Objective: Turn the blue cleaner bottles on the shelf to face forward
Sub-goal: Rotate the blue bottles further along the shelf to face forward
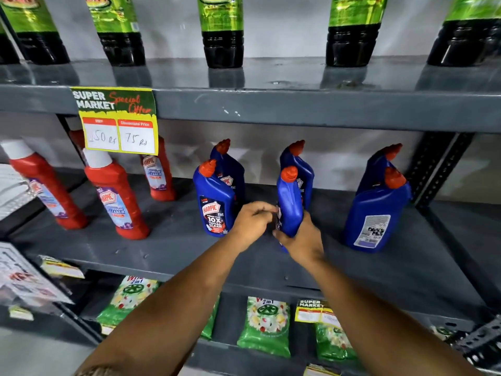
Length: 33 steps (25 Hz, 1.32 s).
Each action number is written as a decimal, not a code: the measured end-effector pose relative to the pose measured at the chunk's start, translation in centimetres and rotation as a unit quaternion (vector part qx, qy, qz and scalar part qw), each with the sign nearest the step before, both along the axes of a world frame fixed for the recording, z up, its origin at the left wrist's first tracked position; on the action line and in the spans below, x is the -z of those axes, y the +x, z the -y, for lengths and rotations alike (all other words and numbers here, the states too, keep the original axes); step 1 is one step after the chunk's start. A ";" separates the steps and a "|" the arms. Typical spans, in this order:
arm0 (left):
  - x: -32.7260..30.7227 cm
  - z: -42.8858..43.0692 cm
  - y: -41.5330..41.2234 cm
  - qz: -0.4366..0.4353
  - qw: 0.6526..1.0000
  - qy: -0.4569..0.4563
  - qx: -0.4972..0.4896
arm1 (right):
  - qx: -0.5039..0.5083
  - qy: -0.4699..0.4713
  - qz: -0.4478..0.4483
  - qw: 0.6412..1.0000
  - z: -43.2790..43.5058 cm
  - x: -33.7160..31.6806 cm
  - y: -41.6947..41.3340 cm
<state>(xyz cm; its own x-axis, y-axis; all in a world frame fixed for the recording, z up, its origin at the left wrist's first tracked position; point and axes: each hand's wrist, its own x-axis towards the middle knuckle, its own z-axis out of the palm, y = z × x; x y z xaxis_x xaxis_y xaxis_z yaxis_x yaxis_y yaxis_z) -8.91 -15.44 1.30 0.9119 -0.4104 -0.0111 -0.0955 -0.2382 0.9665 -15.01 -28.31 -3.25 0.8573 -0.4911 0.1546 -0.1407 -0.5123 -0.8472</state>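
Observation:
Several blue cleaner bottles with orange caps stand on the grey middle shelf point(173, 240). The front left blue bottle point(215, 202) shows its front label. The front middle blue bottle point(289, 202) stands side-on, and both hands hold its lower part: my right hand point(301, 240) wraps its base from the right, my left hand point(253, 221) touches its left side. The front right blue bottle point(375, 213) shows its white back label. Behind each of these stands another blue bottle, at back left point(230, 169), back middle point(301, 166) and back right point(376, 164).
Three red cleaner bottles point(116, 196) stand left on the same shelf under a yellow price tag point(119, 123). Dark bottles with green labels point(223, 31) line the shelf above. Green packets point(267, 327) lie on the shelf below. A perforated upright post point(433, 169) stands at right.

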 end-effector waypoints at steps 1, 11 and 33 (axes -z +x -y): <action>0.1 0.0 0.4 0.015 1.000 0.011 0.002 | -0.008 -0.007 -0.003 1.000 0.3 -0.1 0.2; 0.2 0.9 3.7 0.045 0.993 -0.030 0.105 | -0.125 0.052 -0.071 0.988 4.4 -0.9 1.7; 1.2 0.2 2.3 0.111 0.991 0.062 0.032 | -0.095 0.038 -0.085 0.991 4.3 -0.8 -1.6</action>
